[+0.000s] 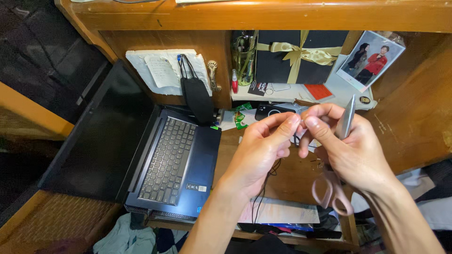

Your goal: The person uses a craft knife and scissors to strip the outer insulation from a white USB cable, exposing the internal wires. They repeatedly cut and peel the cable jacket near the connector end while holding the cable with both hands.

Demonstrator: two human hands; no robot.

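Thumb and forefinger tips of both hands meet, pinching a thin black cord [263, 188] that trails down over the wooden desk [414, 122]. The right hand [351, 150] also grips pink-handled scissors [336, 181], blade up. The left hand [263, 148] reaches in beside the open laptop [176, 164].

Both hands pinch something tiny together, left hand [263, 148] meeting right hand [351, 150], which also holds pink-handled scissors [338, 164], open laptop [174, 164] alongside.
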